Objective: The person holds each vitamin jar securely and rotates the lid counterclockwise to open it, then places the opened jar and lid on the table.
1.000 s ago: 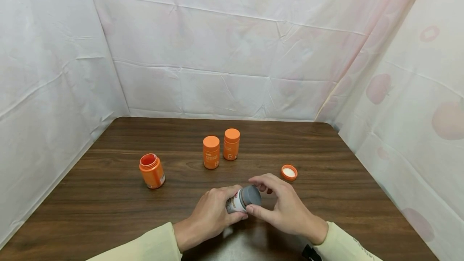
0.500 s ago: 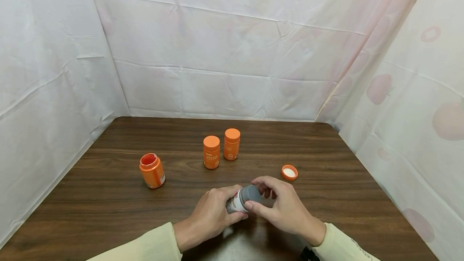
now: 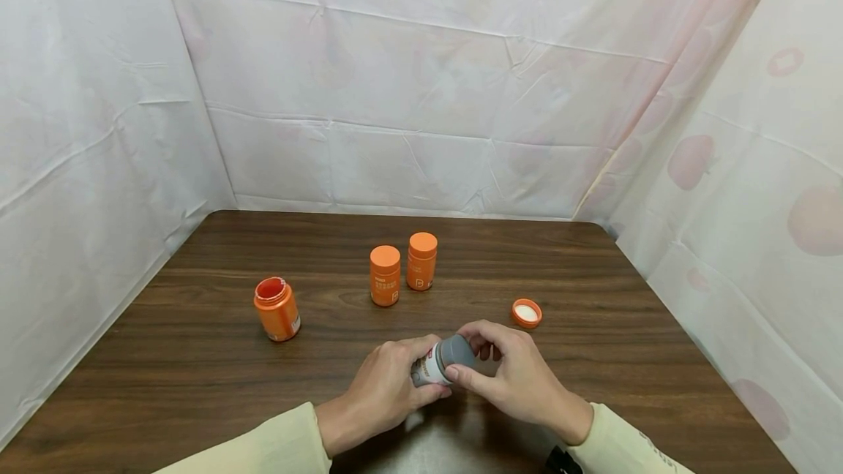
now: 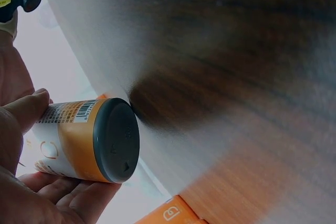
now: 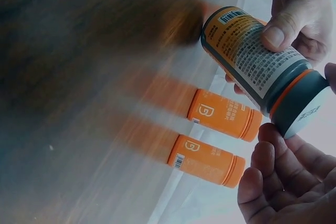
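My left hand [image 3: 378,382] holds a grey pill bottle [image 3: 428,368] round its body, tilted with its top toward the right. The right wrist view shows the white-and-orange printed label of the bottle [image 5: 257,56], with my left thumb pressed on it. Its grey cap [image 3: 456,352] is on the neck, above an orange ring. My right hand [image 3: 523,375] pinches this cap between thumb and fingertips. In the left wrist view the dark base of the bottle [image 4: 118,140] faces the camera, low over the table.
Two capped orange bottles, a nearer one [image 3: 385,276] and a farther one [image 3: 421,262], stand mid-table. An uncapped orange bottle [image 3: 277,309] stands at left. A loose orange cap [image 3: 526,313] lies inside-up beyond my right hand. White curtains [image 3: 408,93] surround the wooden table [image 3: 197,371].
My right thumb and fingers have shifted slightly round the grey cap over the last second. The left hand and the bottle have stayed in place.
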A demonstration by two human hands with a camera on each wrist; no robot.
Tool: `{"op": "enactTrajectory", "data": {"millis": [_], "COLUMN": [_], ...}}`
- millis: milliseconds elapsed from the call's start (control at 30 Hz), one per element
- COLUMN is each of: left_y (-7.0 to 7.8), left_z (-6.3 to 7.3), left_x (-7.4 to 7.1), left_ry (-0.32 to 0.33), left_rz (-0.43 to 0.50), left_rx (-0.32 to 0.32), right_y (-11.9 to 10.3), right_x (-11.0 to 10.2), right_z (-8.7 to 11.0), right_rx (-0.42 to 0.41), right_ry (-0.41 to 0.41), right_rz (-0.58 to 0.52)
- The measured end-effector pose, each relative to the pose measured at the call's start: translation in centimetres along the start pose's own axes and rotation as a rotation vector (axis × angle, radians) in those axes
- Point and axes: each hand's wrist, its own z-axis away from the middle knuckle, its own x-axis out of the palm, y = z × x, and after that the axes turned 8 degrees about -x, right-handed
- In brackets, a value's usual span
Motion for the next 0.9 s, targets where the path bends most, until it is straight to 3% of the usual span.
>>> {"op": "enactTrajectory", "data": {"millis": [900], "left_y": [-0.09], "left_z": [-0.03], "left_x": [-0.01], "left_ry": [-0.011], "left_rz": [-0.023], "left_rx": [0.007], "right_y": [0.27], "right_x": [-0.79], "right_z": [0.0], "right_rx": [-0.129], "right_ry": [-0.046], "right_rz": [0.006]}}
